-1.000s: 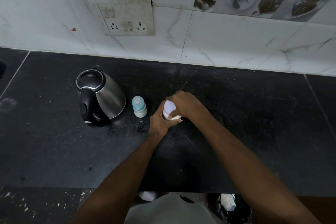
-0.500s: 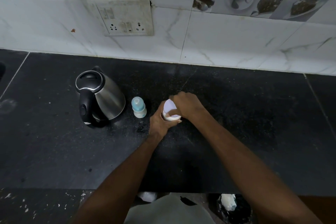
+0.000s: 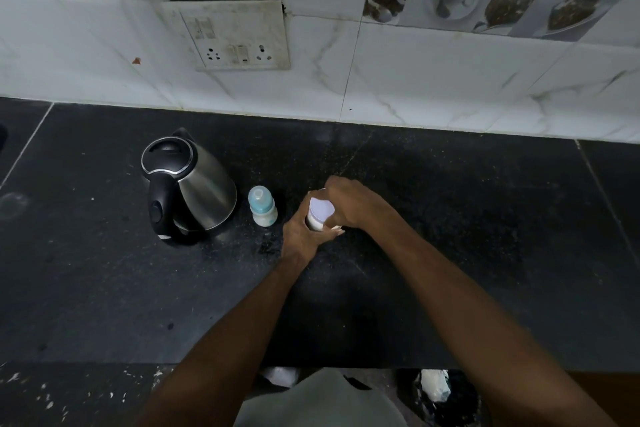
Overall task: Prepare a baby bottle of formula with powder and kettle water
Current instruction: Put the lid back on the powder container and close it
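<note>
Head view, centre of frame: left hand (image 3: 300, 231) wrapped round the powder container (image 3: 318, 217) from the lower left, likely to brace it upright on the counter (image 3: 450, 253). Right hand (image 3: 353, 202) curled over the lid (image 3: 322, 209) from the upper right, gripping its rim, prob. to twist or pull it off. Lid looked tilted, but can't tell if it was free yet. Container body mostly hidden by fingers, no label visible. Baby bottle (image 3: 262, 206) stood capped just left of the hands, w/ kettle (image 3: 188, 184) further left, lid closed; both within reach. Bottle contents unclear.
</note>
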